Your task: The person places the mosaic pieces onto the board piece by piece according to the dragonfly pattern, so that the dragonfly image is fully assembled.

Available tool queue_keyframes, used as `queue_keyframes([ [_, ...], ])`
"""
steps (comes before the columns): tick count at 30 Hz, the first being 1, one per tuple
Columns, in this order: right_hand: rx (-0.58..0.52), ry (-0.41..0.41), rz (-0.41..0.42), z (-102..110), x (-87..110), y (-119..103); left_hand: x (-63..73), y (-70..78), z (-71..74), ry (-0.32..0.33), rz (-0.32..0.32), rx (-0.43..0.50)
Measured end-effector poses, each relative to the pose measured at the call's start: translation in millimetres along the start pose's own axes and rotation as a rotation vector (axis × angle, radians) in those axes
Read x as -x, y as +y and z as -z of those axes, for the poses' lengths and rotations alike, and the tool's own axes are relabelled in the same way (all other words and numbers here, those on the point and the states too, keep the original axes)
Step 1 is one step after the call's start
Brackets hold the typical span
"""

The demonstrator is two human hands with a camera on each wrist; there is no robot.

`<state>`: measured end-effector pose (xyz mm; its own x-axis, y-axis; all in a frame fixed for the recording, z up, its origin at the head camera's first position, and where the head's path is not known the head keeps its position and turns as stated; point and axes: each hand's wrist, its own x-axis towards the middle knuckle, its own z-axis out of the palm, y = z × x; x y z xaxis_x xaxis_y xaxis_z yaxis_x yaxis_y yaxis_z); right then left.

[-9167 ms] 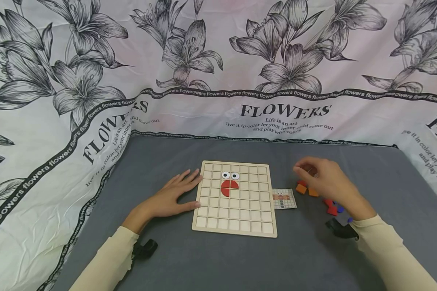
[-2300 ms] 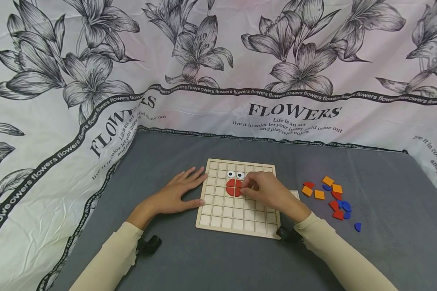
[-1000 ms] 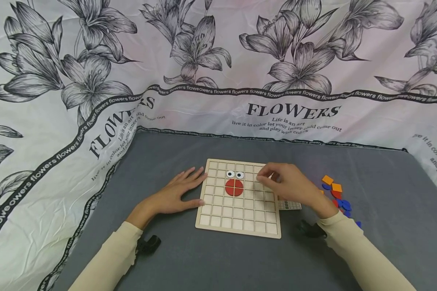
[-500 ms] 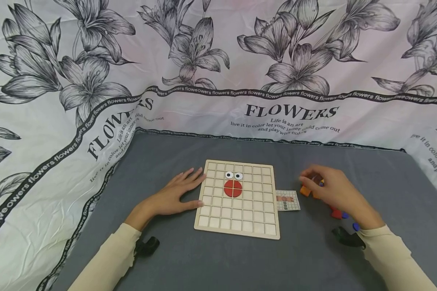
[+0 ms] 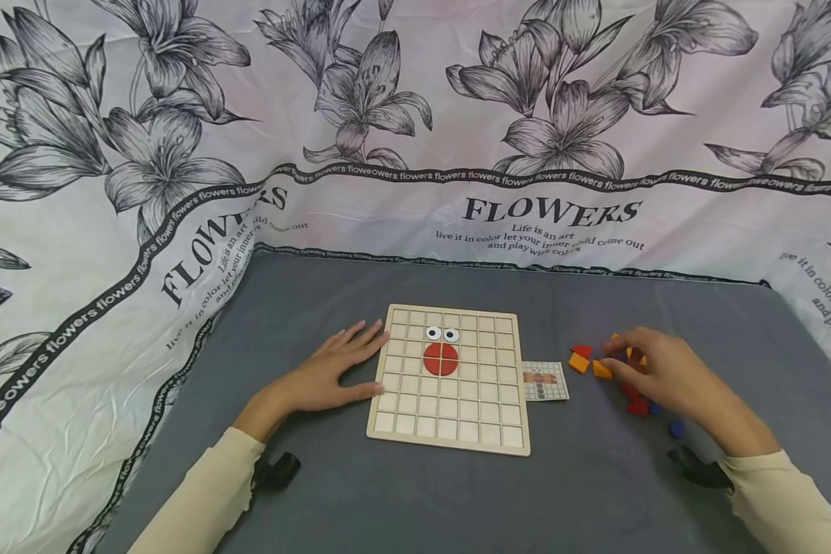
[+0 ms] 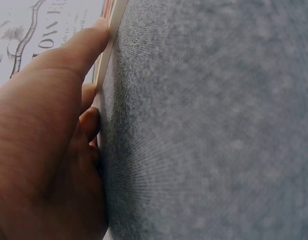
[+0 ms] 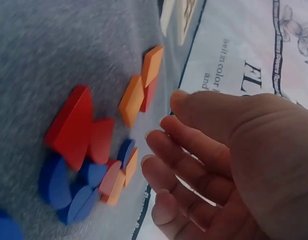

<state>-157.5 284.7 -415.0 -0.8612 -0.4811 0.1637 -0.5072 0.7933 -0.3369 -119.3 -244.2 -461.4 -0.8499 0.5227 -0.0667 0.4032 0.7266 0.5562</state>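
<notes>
My left hand (image 5: pixel 332 371) lies spread on the table, fingertips and thumb at the left edge of a wooden grid board (image 5: pixel 488 388). In the left wrist view, the thumb (image 6: pixel 88 45) reaches the board's side (image 6: pixel 115 30). Red quarter-circle pieces (image 5: pixel 432 368) form a full disc on the board, with two eye pieces (image 5: pixel 433 333) directly above. My right hand (image 5: pixel 668 377) hovers over loose coloured pieces, partly hiding them. The right wrist view shows its fingers (image 7: pixel 181 155) loosely bent, nothing between them, near orange squares (image 7: pixel 132 101), red pieces (image 7: pixel 71 125) and blue pieces (image 7: pixel 55 181).
A small printed pattern card (image 5: pixel 545 381) lies at the board's right side, partly under its edge. Grey cloth (image 5: pixel 450 500) covers the table, and a flower-printed curtain (image 5: pixel 360 208) stands behind it. A dark strap end (image 5: pixel 277 471) hangs by the left wrist.
A fourth red quarter has joined the three on the board, completing the disc. My right hand has moved right from the board to the loose pieces. The left hand stays put.
</notes>
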Motion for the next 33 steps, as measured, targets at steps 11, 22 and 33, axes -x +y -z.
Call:
queue_keyframes([
  [11,0.053,-0.061,0.026,-9,9.0,5,-1.0,0.3,-0.3,-0.002,0.002,-0.002],
  [22,0.096,-0.038,0.019,-15,8.1,5,-0.9,0.5,0.5,0.003,-0.005,-0.002],
  [33,0.170,-0.125,0.020,-16,-5.5,1,-1.9,-1.2,-0.1,-0.003,-0.001,-0.012],
])
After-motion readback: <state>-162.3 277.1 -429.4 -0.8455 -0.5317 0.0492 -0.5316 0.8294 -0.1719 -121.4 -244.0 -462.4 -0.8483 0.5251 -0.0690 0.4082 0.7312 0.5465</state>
